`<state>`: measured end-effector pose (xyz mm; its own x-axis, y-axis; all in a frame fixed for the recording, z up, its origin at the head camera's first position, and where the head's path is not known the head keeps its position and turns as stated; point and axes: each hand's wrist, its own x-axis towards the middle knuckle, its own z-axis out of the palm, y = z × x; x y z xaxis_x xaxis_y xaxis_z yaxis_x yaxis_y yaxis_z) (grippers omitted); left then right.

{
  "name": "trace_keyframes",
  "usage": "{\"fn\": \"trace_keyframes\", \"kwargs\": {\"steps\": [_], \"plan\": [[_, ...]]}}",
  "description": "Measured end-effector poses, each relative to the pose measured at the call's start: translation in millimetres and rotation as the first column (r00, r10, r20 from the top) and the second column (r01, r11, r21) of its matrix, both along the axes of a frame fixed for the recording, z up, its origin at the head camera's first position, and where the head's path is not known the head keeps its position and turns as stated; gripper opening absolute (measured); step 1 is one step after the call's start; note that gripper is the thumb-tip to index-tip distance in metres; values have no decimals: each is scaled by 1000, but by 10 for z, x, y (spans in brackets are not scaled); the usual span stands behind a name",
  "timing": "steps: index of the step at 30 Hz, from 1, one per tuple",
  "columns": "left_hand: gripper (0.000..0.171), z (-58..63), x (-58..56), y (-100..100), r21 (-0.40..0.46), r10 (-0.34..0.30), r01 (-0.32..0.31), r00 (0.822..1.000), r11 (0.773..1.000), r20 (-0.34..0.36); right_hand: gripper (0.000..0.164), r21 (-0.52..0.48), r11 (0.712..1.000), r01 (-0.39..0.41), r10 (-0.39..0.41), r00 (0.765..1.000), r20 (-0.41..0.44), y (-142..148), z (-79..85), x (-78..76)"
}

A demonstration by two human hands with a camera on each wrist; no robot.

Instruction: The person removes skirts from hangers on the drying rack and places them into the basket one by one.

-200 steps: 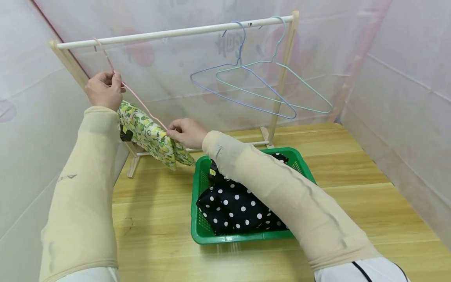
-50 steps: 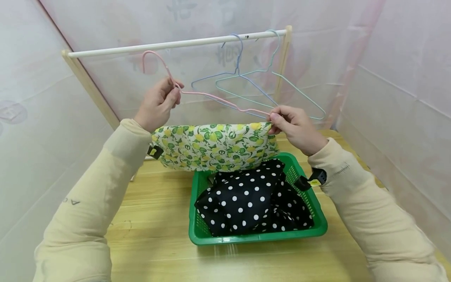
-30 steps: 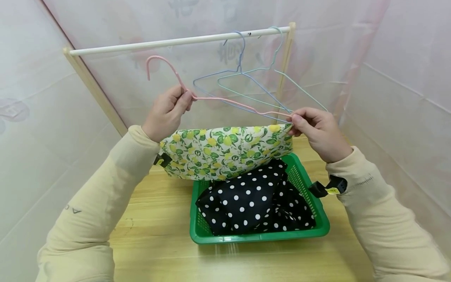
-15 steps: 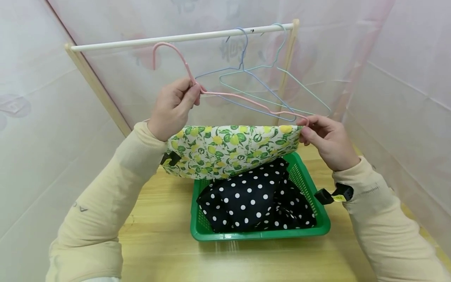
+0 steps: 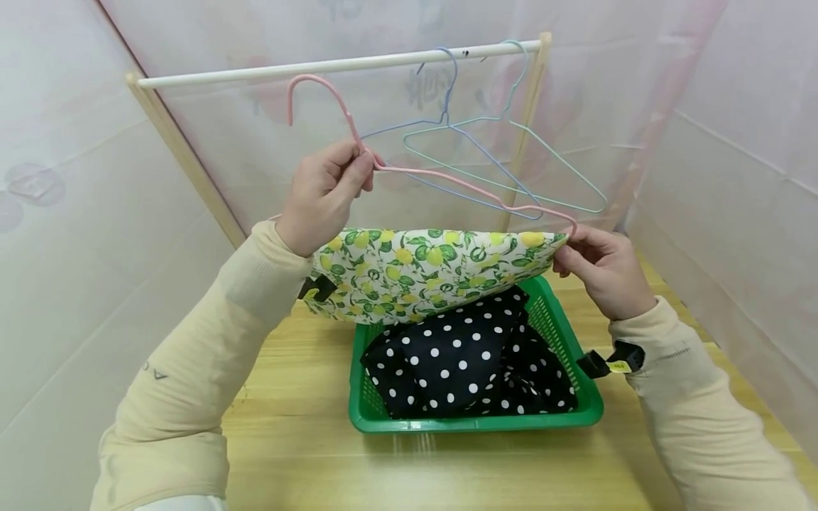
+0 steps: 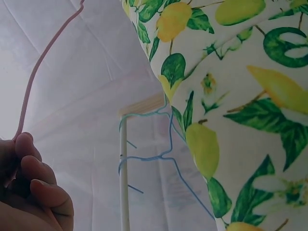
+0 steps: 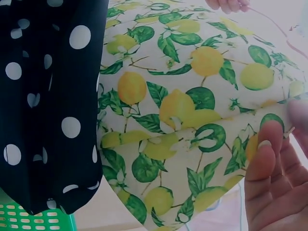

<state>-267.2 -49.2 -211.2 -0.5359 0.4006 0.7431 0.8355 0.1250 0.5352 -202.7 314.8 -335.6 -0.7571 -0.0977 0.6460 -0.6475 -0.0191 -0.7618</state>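
My left hand (image 5: 322,195) grips a pink wire hanger (image 5: 447,176) at its neck, with the hook standing up free in front of the rail. Over the hanger's lower bar hangs a folded cloth with a lemon print (image 5: 434,273). At the hanger's right end, my right hand (image 5: 603,270) pinches the upper corner of that cloth. The right wrist view shows the thumb and fingers (image 7: 260,168) at the cloth's edge. Beneath it, a black cloth with white dots (image 5: 454,358) lies bunched in a green basket (image 5: 479,424).
Behind the hands stands a rack with a white rail (image 5: 255,73) and wooden posts (image 5: 185,160). A blue hanger (image 5: 492,165) and a mint-green hanger (image 5: 562,160) hang at the rail's right. Pale curtains (image 5: 722,156) enclose the wooden table (image 5: 300,454).
The pink hanger has come off the rail's left end and moved right, over the basket, with the lemon cloth. My right hand has slid out to the hanger's right end.
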Motion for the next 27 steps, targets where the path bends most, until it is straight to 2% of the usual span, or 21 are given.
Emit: {"fn": "trace_keyframes", "kwargs": {"steps": [3, 8, 15, 18, 23, 27], "plan": [[20, -14, 3, -3, 12, -11, 11, 1000, 1000, -14, 9, -10, 999, 36, -36, 999, -22, -7, -16, -1], [20, -17, 3, -1, 8, -16, 16, 999, 1000, -29, 10, -62, 997, 44, -46, 998, -42, -8, -53, 7], [20, -9, 4, 20, 12, -19, 19, 1000, 1000, -17, 8, -80, 993, 91, -93, 995, -24, 6, -75, 3], [20, 2, 22, 34, 40, -39, 38, 999, 998, 14, 7, -80, 991, 103, -105, 994, -19, 35, -102, -11], [22, 80, 160, 60, 86, -51, 46, 997, 995, 55, 12, -103, 989, 103, -103, 995, 4, 113, -181, -38], [21, 132, 264, 71, 78, -39, 35, 998, 996, 49, 13, -97, 988, 121, -117, 992, 42, 148, -225, -29]]}}
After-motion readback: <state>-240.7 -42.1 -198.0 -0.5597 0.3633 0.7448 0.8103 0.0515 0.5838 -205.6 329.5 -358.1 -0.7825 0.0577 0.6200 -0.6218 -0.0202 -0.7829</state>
